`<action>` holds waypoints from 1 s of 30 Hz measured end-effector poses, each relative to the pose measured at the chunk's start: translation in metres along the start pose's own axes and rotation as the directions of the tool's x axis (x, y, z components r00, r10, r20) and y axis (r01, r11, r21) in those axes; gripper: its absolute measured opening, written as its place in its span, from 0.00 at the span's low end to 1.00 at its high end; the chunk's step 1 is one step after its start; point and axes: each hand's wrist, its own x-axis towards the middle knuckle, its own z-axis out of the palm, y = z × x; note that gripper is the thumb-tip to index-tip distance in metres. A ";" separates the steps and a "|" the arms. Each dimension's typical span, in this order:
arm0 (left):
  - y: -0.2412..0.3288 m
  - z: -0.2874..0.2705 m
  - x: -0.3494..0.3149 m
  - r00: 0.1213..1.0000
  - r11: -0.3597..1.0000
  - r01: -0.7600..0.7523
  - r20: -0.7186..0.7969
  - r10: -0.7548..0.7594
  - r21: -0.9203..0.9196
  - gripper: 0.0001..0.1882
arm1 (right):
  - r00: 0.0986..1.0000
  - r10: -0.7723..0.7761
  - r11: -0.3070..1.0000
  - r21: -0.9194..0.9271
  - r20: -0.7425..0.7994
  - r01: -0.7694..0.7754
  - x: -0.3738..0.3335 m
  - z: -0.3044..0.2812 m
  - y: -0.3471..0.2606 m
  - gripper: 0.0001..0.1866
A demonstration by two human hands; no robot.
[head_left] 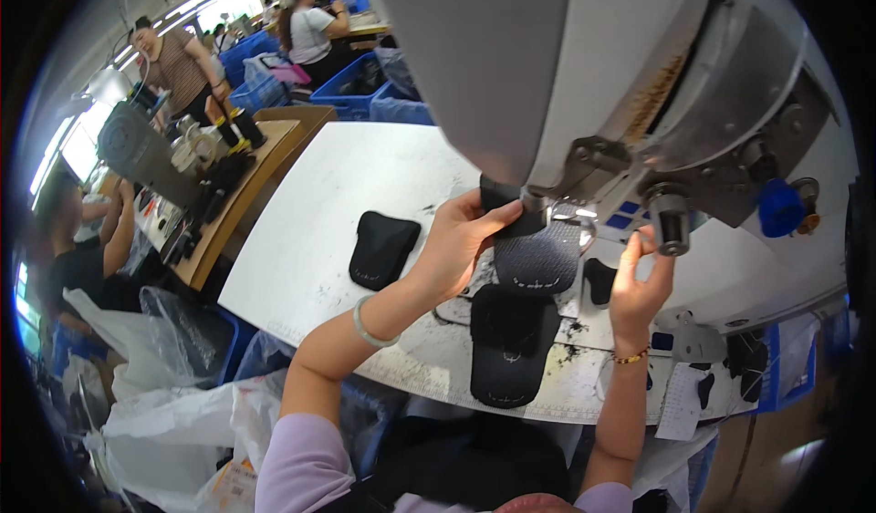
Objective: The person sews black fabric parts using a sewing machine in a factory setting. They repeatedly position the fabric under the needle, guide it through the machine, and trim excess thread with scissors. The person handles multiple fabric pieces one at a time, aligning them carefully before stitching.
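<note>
My left hand (pixel 459 244) pinches the upper left edge of a dark textured padded piece (pixel 537 262), shaped like a shoe tongue, under the head of a white sewing machine (pixel 511 66). The machine's needle area is partly hidden by its head. My right hand (pixel 641 285) is raised right of the needle area, thumb and fingertips together; what they hold, if anything, I cannot make out. Nearer me lies a stack of similar black pieces (pixel 516 353). Another black padded piece (pixel 383 250) lies left of my left forearm. A small black piece (pixel 599 282) rests beside my right hand.
Dark lint is scattered over the white worktable (pixel 301 230). Plastic bags (pixel 192 431) hang at its left front. Across the aisle stand another sewing machine (pixel 151 153) on a wooden bench (pixel 214 239) and blue crates (pixel 351 89). Several people are around there.
</note>
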 end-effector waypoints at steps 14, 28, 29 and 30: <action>0.020 -0.225 -0.016 0.896 0.570 0.413 -0.430 -0.113 0.710 0.18 | 0.970 0.165 0.963 -0.243 0.179 -0.119 0.016 -0.008 -0.003 0.08; -0.023 -0.025 -0.071 0.854 0.087 -0.519 0.513 0.080 0.850 0.24 | 0.689 0.340 0.932 -0.330 0.640 -0.153 -0.026 -0.035 0.046 0.16; -0.027 -0.024 -0.069 0.856 0.055 -0.517 0.515 0.055 0.854 0.25 | 0.703 0.341 0.932 -0.324 0.624 -0.165 -0.024 -0.035 0.045 0.15; -0.029 -0.024 -0.069 0.858 0.013 -0.514 0.514 0.022 0.858 0.25 | 0.707 0.350 0.926 -0.343 0.614 -0.161 -0.023 -0.034 0.040 0.15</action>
